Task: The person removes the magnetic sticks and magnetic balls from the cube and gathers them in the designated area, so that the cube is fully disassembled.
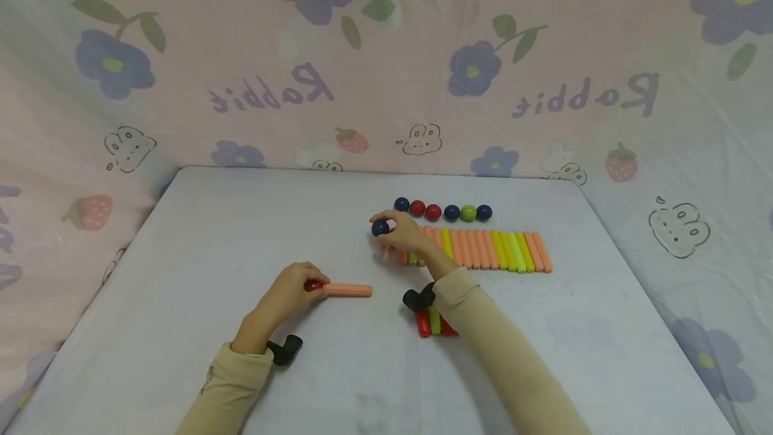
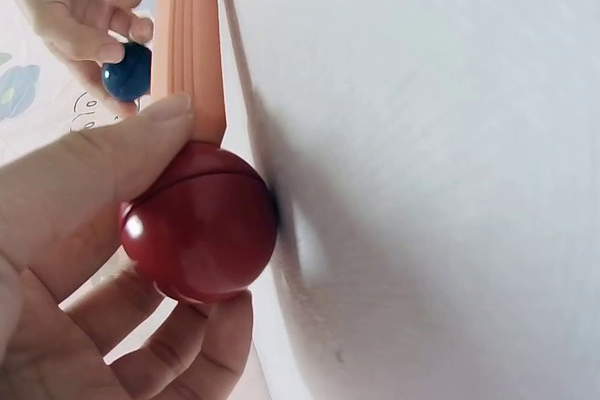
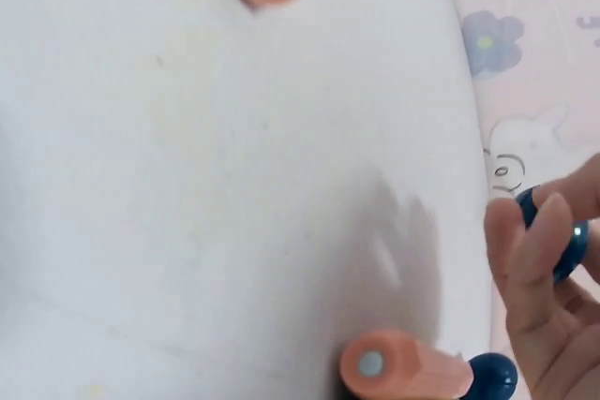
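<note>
My left hand [image 1: 291,291] grips a red ball [image 2: 202,227] low over the white table. An orange stick [image 1: 349,291] extends from that ball toward the right, its near end right at the ball. My right hand [image 1: 406,233] pinches a dark blue ball [image 1: 380,228] between thumb and fingers, raised near the left end of a row of sticks [image 1: 477,249]. In the right wrist view the same blue ball [image 3: 570,252] is partly hidden by the fingers. An orange stick [image 3: 384,362] below shows a round grey spot on its end.
Behind the stick row stands a line of blue, red and green balls [image 1: 433,212]. Several red and green sticks [image 1: 435,322] lie partly under the right forearm. Black wrist devices [image 1: 286,350] sit at both cuffs. A flower-printed curtain [image 1: 386,86] hangs around the table [image 1: 241,220].
</note>
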`<state>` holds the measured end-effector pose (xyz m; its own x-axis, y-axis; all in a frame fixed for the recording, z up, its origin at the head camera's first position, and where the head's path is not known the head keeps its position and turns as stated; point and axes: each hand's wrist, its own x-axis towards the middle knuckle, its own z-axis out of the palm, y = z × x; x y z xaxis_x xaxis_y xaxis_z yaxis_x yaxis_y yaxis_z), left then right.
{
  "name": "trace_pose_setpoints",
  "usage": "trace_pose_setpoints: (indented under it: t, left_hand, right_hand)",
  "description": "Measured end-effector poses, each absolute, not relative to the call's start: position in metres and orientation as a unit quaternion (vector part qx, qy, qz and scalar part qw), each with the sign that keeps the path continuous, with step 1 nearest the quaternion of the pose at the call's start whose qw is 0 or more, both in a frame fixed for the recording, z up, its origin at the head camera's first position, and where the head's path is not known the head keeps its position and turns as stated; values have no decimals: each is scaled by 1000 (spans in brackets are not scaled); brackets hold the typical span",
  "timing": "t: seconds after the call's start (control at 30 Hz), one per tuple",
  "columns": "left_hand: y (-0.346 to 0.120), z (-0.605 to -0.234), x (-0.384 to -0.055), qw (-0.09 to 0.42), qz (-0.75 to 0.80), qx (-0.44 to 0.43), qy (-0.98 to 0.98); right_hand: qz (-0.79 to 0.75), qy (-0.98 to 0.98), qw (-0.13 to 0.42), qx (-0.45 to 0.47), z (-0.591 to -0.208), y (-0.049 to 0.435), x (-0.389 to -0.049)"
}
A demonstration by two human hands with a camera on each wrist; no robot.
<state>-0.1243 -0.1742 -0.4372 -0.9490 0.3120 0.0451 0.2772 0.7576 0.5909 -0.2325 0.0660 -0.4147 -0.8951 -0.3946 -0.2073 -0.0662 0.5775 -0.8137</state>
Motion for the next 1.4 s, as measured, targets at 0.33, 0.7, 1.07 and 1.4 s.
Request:
trace_pose_setpoints:
  t: [0.33,0.7,1.07,1.4]
  left_hand:
    - [-176,-439,-124,32,314,154,936]
    - [-175,-438,-125,39,326,144,934]
    - [-176,-439,-125,30,326,152,932]
    - [-176,-435,-124,34,323,152,933]
  right_hand:
    - [-442,876,163,-106,-419,67,-258]
    - [-330,933,93,-110,-429,60,-284]
    - [-270,955,71,-101,-433,55,-295]
    - [-233,967,85,-56,-427,55,-295]
